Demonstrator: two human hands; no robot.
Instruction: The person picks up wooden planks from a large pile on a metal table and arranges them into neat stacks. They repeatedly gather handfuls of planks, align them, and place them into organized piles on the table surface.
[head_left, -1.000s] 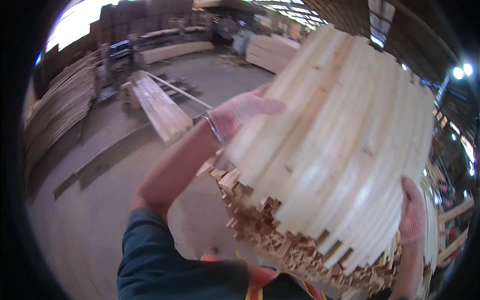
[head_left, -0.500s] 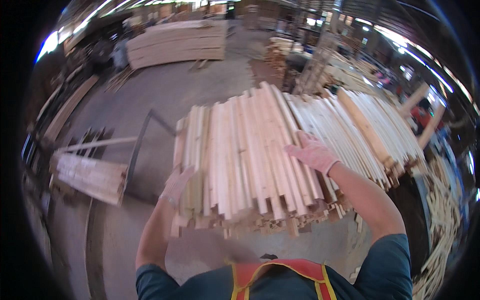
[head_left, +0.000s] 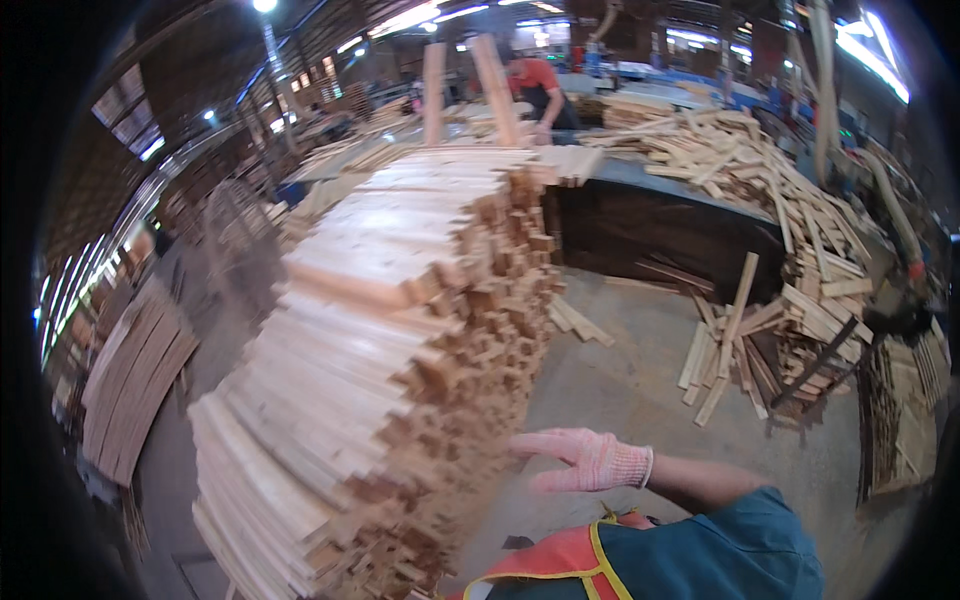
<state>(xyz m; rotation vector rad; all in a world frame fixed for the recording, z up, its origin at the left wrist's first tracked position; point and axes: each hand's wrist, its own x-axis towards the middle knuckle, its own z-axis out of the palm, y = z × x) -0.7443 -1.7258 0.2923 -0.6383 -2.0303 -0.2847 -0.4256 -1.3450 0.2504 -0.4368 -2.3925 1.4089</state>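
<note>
A tall stack of pale wooden strips fills the left and middle of the view, its uneven cut ends facing right. Beside the lower part of those ends is my right hand, in a pinkish-white knitted glove. Its fingers stretch out toward the stack, slightly parted, and nothing is held in them. Whether the fingertips touch the wood I cannot tell. My left hand is outside the picture.
Loose strips lie on the floor to the right, below a table heaped with wood pieces. Two upright boards rise past the stack's far end, near a person in a red shirt. Another timber pile stands far left.
My view has swung to the right along the stack. My right hand has come off the top of the strips to beside their ends. The left hand has left the view.
</note>
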